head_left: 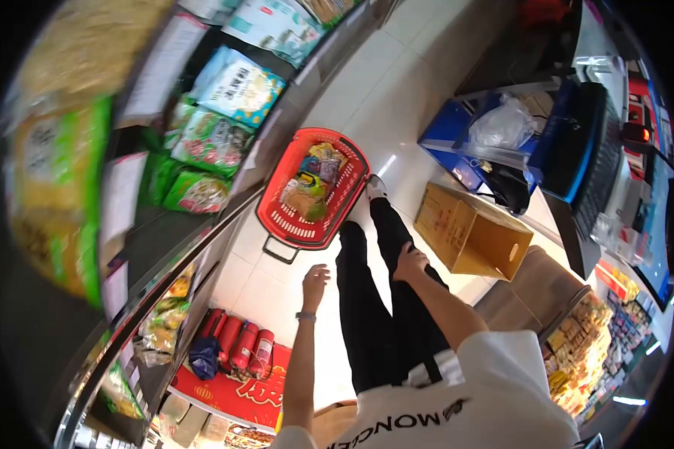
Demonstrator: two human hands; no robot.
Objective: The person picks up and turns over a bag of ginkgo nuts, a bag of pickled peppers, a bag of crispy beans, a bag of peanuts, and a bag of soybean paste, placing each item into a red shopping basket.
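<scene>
A red shopping basket [286,221] stands on the white tiled floor beside the shelf, filled with several packaged goods. Its black handle [280,253] points toward me. My left hand [314,280] hangs in the air just short of that handle, fingers apart and holding nothing; a band sits on its wrist. My right hand [410,262] rests against my right thigh with the fingers curled in and nothing in them. My legs in black trousers [367,299] reach toward the basket, one shoe [375,187] close beside its rim.
Shelves [202,224] with green and blue snack bags run along the left. A cardboard box [468,232] lies on the floor at my right. Red fire extinguishers [240,344] stand lower left. A blue counter [457,138] with a plastic bag and checkout gear is at upper right.
</scene>
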